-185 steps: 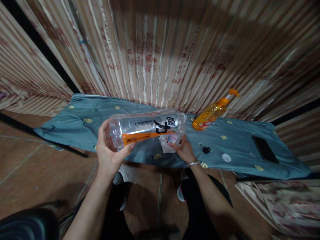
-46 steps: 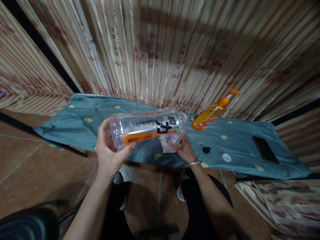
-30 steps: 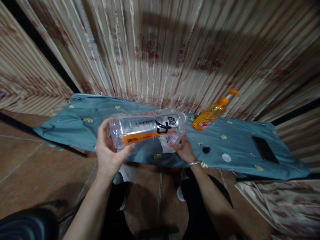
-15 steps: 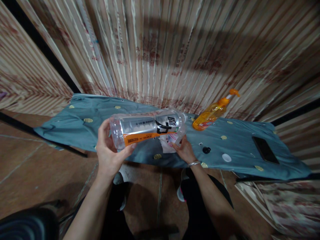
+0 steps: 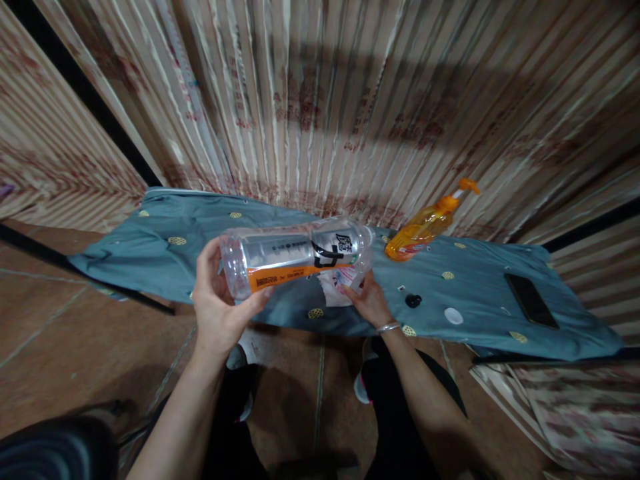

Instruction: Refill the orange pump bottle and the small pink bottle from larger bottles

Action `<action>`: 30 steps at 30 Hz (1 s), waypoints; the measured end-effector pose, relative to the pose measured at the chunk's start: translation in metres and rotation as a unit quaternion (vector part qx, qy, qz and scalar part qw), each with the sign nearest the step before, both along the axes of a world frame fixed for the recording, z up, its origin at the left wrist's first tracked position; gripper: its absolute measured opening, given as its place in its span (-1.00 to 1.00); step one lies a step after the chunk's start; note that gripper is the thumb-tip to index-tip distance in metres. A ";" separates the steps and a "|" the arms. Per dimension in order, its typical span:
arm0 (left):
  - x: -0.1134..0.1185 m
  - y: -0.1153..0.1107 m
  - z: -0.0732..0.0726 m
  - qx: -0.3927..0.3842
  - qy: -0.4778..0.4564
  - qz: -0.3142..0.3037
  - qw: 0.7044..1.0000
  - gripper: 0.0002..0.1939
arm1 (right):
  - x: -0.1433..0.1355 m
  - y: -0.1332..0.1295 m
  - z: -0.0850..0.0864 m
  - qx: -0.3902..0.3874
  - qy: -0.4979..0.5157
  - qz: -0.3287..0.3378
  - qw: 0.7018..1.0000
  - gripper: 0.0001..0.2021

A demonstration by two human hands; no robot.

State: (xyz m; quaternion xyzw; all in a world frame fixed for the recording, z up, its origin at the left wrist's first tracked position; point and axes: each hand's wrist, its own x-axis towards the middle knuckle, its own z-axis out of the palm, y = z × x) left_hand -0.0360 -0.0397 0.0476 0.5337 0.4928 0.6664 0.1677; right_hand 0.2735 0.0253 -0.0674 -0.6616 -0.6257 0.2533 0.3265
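My left hand [image 5: 220, 300] grips the base end of a clear plastic bottle [image 5: 280, 257], fingers behind and thumb along its lower side. The bottle lies sideways in the air above the cloth, neck to the right, with a silver, black and orange label. Below its neck end, my right hand [image 5: 369, 303] pinches a small white packet [image 5: 336, 293] with pinkish print, the thumb on its face. The bottle hides the packet's upper part and some of my right fingertips. Whether those fingers also touch the bottle, I cannot tell.
A teal cloth [image 5: 280, 320] with yellow motifs covers the narrow table. An orange pump bottle [image 5: 420, 230] stands right of the clear bottle. Nearer me are a small black object [image 5: 413, 301], a white disc [image 5: 453, 315] and a dark phone [image 5: 531, 301]. A striped curtain [image 5: 320, 120] hangs behind.
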 end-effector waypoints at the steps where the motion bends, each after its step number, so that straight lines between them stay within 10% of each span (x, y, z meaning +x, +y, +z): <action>1: 0.000 0.000 0.000 0.001 0.000 -0.001 1.000 -0.03 | 0.000 0.000 0.001 0.000 0.001 0.000 1.000 -0.44; 30: -0.001 0.000 0.000 -0.002 0.002 -0.005 1.000 -0.02 | 0.001 0.001 -0.003 -0.001 0.002 0.000 1.000 -0.41</action>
